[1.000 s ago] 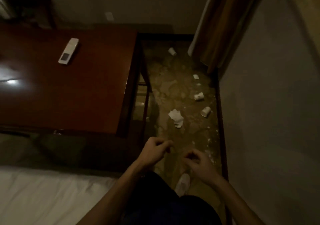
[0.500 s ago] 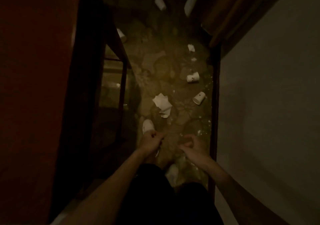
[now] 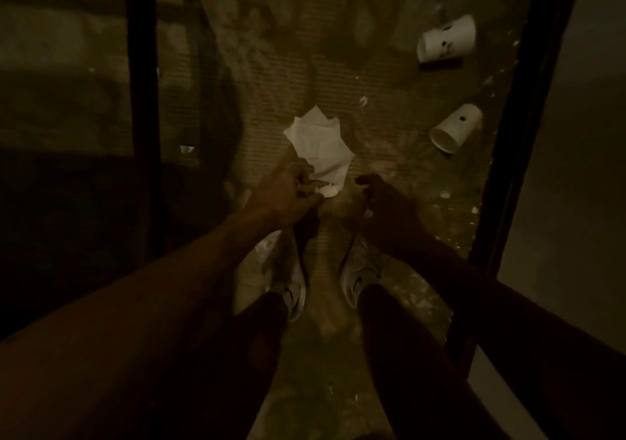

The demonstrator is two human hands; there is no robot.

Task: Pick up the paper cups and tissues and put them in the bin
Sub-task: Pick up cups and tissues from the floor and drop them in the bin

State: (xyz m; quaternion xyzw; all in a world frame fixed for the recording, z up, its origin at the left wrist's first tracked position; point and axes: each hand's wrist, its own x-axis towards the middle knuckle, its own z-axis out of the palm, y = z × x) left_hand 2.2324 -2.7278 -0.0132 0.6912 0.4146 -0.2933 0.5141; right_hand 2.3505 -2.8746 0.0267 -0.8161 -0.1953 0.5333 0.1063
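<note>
A crumpled white tissue (image 3: 318, 144) lies on the patterned carpet in front of my feet. My left hand (image 3: 288, 195) reaches down to its near corner, and its curled fingertips pinch that corner. Just to the right of the tissue hovers my right hand (image 3: 382, 202), dark, with loosely curled fingers that hold nothing. Two white paper cups lie on their sides further right: one paper cup (image 3: 447, 41) at the far right and another paper cup (image 3: 455, 127) nearer, its mouth turned towards me. No bin is in view.
A dark table leg (image 3: 144, 100) stands on the left and a dark skirting board (image 3: 528, 100) along the wall on the right, leaving a narrow strip of carpet. My two white shoes (image 3: 359, 273) stand below the hands. Small white scraps dot the carpet.
I have bent down and forward, so the tissue and cups look much closer. Both hands have dropped towards the floor, and my left hand has reached the tissue's near corner.
</note>
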